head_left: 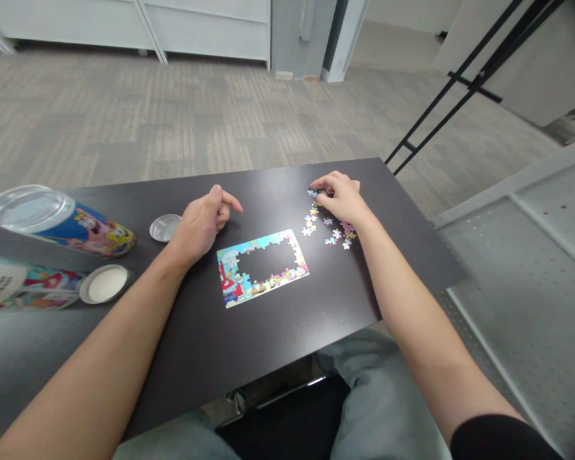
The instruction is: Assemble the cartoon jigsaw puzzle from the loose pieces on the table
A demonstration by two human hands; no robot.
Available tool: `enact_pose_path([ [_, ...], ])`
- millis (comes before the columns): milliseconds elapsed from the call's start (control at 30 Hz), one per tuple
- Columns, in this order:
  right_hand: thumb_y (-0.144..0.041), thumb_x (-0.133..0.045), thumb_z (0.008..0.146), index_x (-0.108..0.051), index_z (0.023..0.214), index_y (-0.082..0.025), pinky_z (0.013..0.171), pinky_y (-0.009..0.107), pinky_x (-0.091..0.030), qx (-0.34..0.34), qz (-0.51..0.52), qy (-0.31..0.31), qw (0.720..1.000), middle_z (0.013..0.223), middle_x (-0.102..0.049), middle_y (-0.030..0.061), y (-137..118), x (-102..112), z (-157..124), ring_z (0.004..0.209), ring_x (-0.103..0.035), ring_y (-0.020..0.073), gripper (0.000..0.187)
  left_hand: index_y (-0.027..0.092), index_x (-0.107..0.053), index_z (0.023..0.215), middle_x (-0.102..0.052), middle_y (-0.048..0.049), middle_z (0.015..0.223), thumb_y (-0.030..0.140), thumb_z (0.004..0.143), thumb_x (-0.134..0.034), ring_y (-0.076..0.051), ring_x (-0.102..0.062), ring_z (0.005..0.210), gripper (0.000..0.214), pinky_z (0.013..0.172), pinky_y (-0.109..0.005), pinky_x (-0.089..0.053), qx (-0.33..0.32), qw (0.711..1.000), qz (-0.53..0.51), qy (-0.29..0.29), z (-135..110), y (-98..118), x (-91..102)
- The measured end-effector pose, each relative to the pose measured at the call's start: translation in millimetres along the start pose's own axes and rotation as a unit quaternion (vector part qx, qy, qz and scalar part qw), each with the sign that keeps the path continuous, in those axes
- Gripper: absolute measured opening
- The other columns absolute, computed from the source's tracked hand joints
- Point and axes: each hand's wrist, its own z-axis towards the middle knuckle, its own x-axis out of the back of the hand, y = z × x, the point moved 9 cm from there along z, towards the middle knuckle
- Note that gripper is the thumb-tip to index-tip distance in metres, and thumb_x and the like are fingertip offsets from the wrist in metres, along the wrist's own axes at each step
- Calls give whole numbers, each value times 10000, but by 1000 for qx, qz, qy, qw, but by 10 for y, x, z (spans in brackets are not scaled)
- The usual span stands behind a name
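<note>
On the dark table lies a jigsaw puzzle [227, 295], its border joined into a frame around a hole where the tabletop shows. My right hand [341, 195] reaches over the loose puzzle pieces [311, 220] beyond the puzzle's right side. Its thumb and index finger are apart, with small colourful pieces under and between them; the other fingers are partly hidden. To the left of the puzzle, my left hand [202, 220] rests near the table surface, index finger stretched out and the others curled, with nothing visible in it. Beside it is a round clear lid [165, 227].
Two cartoon-printed canisters, one blue [91, 230] and one lighter [52, 286], stand at the left. A round white-centred lid [106, 284] sits by the nearer one. The table's right edge [424, 223] runs past my right forearm; a black metal frame [441, 96] stands beyond.
</note>
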Motion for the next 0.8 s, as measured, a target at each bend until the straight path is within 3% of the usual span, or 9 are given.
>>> enact_pose_path([
  [167,-261,-761,1074,-973,1247,-329,1292,652,-426,5,-7,0,1000,1436,-840,140,-10,-12,-22,1416,-730,429,282,271,-769,904,-349,38,655,1054,1081,-570,-197,-247,565,828,510,-416,-178,0,1000,4,0,3,-21,-3],
  [300,-244,-661,1135,-956,1294,-360,1293,666,-428,18,-4,7,1000,1454,-840,135,-11,8,-17,1472,-711,439,354,260,-766,910,-342,45,663,1075,1078,-552,-191,-252,568,860,511,-408,-182,-4,1000,2,-3,8,-26,-8],
  [433,-294,-775,1087,-904,1279,-320,1297,669,-446,-34,-12,50,998,1456,-851,141,181,149,-10,1350,-766,427,233,255,-768,909,-343,47,668,1076,1073,-575,-182,-245,563,859,515,-408,-182,-3,1000,-5,-1,15,-35,-1],
  [567,-416,-962,1033,-928,1166,-291,1298,679,-443,-38,-35,50,997,1424,-837,154,256,195,-25,1352,-777,446,186,261,-767,896,-338,40,665,1071,1055,-593,-178,-246,561,844,527,-419,-154,0,1000,-9,0,13,-28,-10],
  [700,-389,-932,1078,-943,1151,-315,1283,671,-437,-30,-27,37,999,1404,-858,132,267,182,-26,1299,-784,420,105,267,-761,902,-326,42,663,1087,1071,-546,-180,-229,558,864,526,-424,-157,-5,1000,-4,-1,3,-13,-18],
  [800,-366,-949,1080,-939,1218,-315,1274,656,-427,-33,-27,37,998,1405,-863,120,319,227,-31,1224,-792,389,148,262,-759,897,-326,46,659,1097,1076,-530,-179,-224,560,884,521,-418,-157,-8,1000,-2,1,5,-20,-10],
])
